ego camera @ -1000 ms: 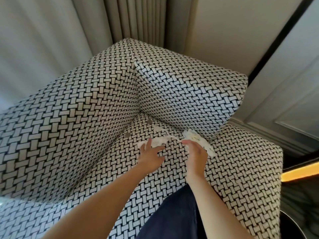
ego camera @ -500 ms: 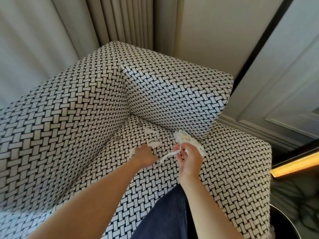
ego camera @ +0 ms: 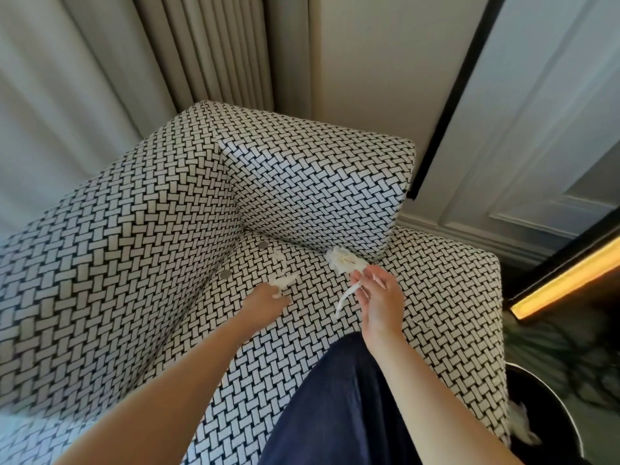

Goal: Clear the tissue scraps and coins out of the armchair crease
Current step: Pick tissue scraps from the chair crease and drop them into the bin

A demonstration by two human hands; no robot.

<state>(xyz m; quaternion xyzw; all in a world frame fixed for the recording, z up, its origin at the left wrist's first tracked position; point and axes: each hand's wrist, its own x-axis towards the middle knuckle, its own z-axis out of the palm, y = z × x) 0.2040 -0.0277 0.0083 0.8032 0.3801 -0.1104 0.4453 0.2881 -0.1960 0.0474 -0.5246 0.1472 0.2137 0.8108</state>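
Observation:
The armchair (ego camera: 141, 250) has a black-and-white woven pattern. Two grey coins lie on its seat near the corner crease: one coin (ego camera: 263, 245) by the back cushion, the other coin (ego camera: 225, 274) by the left arm. My left hand (ego camera: 268, 298) pinches a white tissue scrap (ego camera: 283, 280) on the seat. A smaller scrap (ego camera: 278, 258) lies just beyond it. My right hand (ego camera: 377, 298) is lifted off the seat and holds a crumpled tissue wad (ego camera: 345, 261), with a twisted strip (ego camera: 345, 297) hanging from its fingers.
A dark round bin (ego camera: 550, 417) with white tissue (ego camera: 521, 427) at its rim stands right of the chair. Curtains (ego camera: 100, 78) hang behind, a panelled wall (ego camera: 536, 146) to the right. My dark-trousered knee (ego camera: 335, 404) rests against the seat's front.
My right hand has lifted and turned palm-up with the tissue wad and strip. My left hand has closed on the scrap on the seat. The camera has shifted.

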